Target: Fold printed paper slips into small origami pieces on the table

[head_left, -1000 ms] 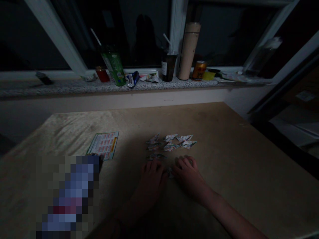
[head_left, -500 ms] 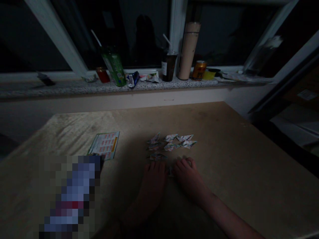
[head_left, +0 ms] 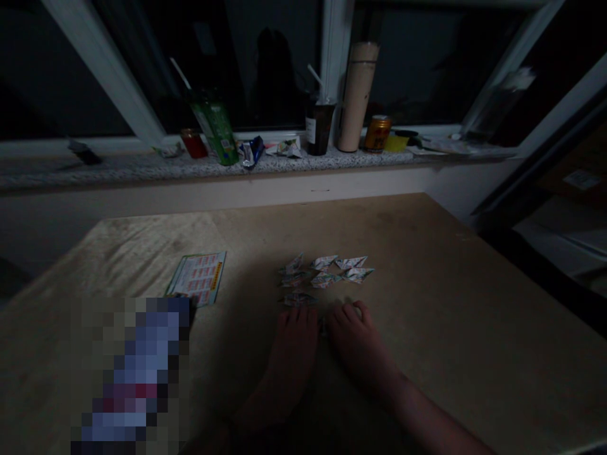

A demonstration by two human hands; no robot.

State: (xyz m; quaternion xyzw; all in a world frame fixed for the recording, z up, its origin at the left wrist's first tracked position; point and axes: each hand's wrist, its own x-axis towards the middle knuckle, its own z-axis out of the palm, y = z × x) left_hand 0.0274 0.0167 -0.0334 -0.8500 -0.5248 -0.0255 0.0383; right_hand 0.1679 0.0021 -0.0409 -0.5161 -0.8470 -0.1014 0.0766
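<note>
One small, greyish folded-paper piece (head_left: 323,327) sits, head view, between left hand (head_left: 298,341) and right hand (head_left: 356,336), well in from the tan table (head_left: 450,303)'s far edge. Fingers half-curled; any grip, we cannot tell. We judge it light, crushable: pinch creased edges.

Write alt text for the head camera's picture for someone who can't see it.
A person's left hand and right hand sit close together over a table, a small paper piece between them. Folded paper shapes and a printed card lie beyond; a green bottle stands on a windowsill.
</note>
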